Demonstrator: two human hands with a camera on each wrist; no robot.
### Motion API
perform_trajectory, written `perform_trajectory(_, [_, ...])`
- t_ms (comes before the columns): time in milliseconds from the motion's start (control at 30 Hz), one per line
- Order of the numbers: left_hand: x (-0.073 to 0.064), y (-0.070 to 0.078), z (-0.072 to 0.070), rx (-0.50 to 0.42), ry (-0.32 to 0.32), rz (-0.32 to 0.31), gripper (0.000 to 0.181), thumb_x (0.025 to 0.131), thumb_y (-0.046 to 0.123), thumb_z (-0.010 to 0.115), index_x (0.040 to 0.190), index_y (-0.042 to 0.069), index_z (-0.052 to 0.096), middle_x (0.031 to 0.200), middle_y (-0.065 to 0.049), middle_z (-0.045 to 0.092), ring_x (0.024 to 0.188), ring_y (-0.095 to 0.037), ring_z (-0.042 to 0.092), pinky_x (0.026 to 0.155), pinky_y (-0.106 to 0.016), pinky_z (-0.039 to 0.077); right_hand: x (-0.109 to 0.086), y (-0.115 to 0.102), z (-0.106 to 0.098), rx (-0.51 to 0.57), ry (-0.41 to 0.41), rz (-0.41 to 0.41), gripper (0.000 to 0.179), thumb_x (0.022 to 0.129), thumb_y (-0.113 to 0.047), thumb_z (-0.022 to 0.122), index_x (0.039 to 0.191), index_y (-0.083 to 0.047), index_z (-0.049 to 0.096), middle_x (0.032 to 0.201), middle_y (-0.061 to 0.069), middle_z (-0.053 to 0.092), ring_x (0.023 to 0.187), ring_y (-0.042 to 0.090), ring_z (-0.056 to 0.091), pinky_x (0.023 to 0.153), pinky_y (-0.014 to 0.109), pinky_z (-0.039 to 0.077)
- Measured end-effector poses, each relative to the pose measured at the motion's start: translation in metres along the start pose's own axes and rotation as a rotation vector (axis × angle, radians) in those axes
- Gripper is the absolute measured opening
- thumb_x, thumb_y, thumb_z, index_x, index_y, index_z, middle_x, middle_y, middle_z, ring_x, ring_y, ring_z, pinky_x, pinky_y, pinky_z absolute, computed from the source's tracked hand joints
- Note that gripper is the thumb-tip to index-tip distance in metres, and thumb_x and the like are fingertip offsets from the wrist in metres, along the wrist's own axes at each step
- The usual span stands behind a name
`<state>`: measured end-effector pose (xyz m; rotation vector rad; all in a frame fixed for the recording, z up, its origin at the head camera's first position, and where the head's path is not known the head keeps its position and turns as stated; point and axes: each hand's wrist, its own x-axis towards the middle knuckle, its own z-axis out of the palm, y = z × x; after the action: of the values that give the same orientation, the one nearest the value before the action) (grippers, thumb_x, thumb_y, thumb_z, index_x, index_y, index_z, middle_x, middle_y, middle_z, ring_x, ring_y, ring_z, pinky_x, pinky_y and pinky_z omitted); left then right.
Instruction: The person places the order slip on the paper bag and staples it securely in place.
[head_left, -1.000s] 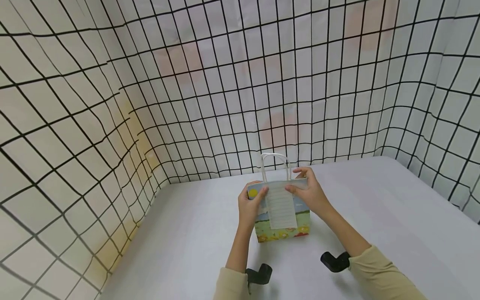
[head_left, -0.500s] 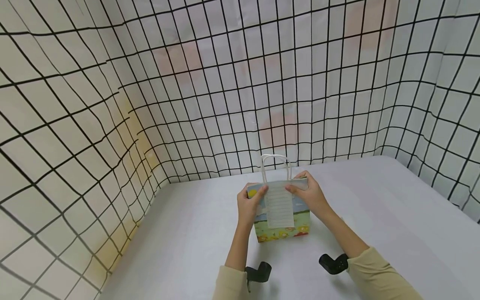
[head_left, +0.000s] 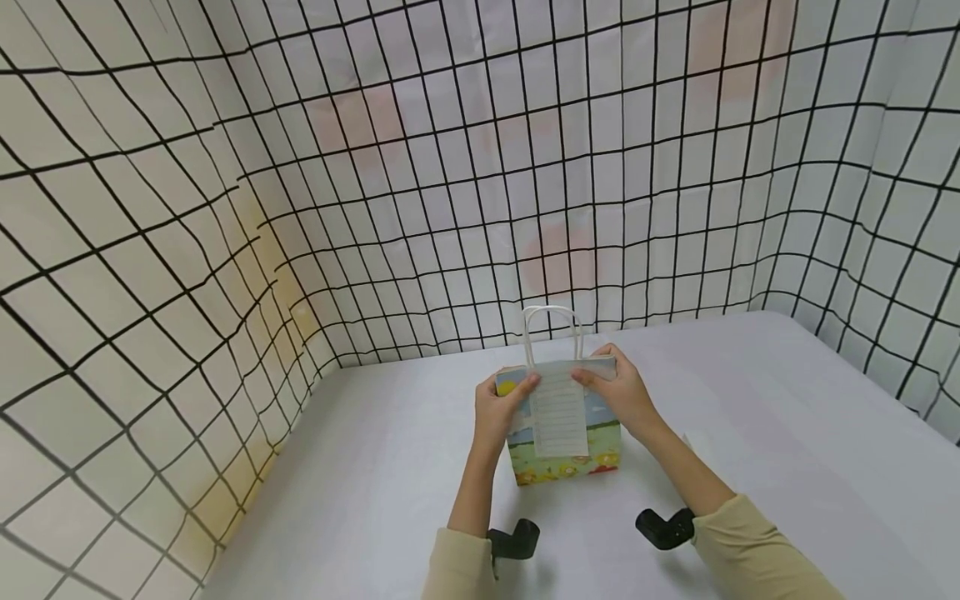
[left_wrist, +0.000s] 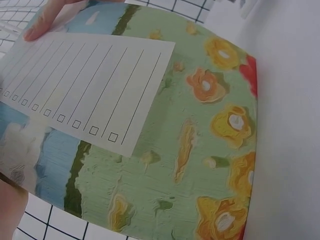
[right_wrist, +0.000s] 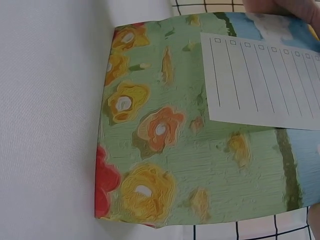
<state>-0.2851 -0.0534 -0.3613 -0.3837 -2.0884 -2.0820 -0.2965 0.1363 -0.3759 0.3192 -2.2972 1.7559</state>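
A small paper gift bag (head_left: 566, 469) with a painted sky, meadow and flowers stands upright, its white handles (head_left: 552, 308) pointing up. Against its front lies a white lined checklist sheet (head_left: 560, 421), with small checkboxes along one side in the wrist views. My left hand (head_left: 497, 410) grips the bag's upper left, its thumb by the sheet's top left corner. On the upper right, my right hand (head_left: 621, 393) pinches the bag's top edge, thumb at the sheet's other top corner. In the left wrist view the sheet's lower edge (left_wrist: 150, 95) hangs over the meadow. Most fingers are hidden behind the bag.
The bag is over a white-covered table (head_left: 375, 467). Black grid netting (head_left: 450, 208) in front of pale walls encloses the back and sides. Black wrist devices (head_left: 513, 540) sit at both sleeves. A small pale item (head_left: 696, 442) shows beside the right forearm.
The sheet has shifted slightly left and hangs straighter on the bag. My right hand's raised fingers have come down behind the bag's top edge. The left hand has barely moved.
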Motion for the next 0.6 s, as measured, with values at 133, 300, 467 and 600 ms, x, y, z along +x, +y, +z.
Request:
perform_trajectory(133, [0.006, -0.013, 0.0, -0.015, -0.001, -0.018, 0.021, 0.08, 0.018, 0.069, 0.077, -0.001, 0.062, 0.064, 0.007, 0.062, 0.055, -0.006, 0.055, 0.05, -0.019, 0.042, -0.002, -0.001, -0.001, 0.001, 0.004, 0.0, 0.034, 0.085, -0.028, 0.064, 0.098, -0.006, 0.04, 0.082, -0.004, 0.058, 0.072, 0.007, 0.055, 0.065, 0.026, 0.046])
perform_trajectory(300, [0.008, -0.022, 0.0, -0.037, 0.006, -0.014, 0.02, 0.079, 0.024, 0.07, 0.074, 0.006, 0.062, 0.065, 0.008, 0.065, 0.056, -0.006, 0.058, 0.05, -0.018, 0.043, -0.002, -0.001, 0.0, 0.013, 0.018, 0.009, 0.04, 0.084, -0.028, 0.065, 0.106, -0.006, 0.039, 0.086, -0.001, 0.057, 0.072, 0.005, 0.057, 0.066, 0.025, 0.047])
perform_trajectory(467, [0.008, -0.024, 0.0, -0.058, -0.001, 0.0, 0.019, 0.079, 0.023, 0.07, 0.07, 0.009, 0.06, 0.063, 0.009, 0.064, 0.055, -0.006, 0.058, 0.05, -0.018, 0.042, -0.002, -0.001, 0.0, 0.021, 0.029, 0.011, 0.041, 0.084, -0.027, 0.064, 0.11, -0.005, 0.041, 0.083, -0.003, 0.055, 0.07, 0.004, 0.055, 0.065, 0.024, 0.047])
perform_trajectory(600, [0.008, -0.025, 0.0, -0.052, -0.014, -0.006, 0.02, 0.08, 0.023, 0.07, 0.069, 0.01, 0.059, 0.063, 0.009, 0.064, 0.056, -0.006, 0.058, 0.05, -0.018, 0.042, -0.003, 0.0, 0.0, 0.035, 0.028, 0.025, 0.033, 0.084, -0.028, 0.064, 0.099, -0.007, 0.045, 0.08, -0.007, 0.056, 0.071, 0.006, 0.055, 0.064, 0.025, 0.046])
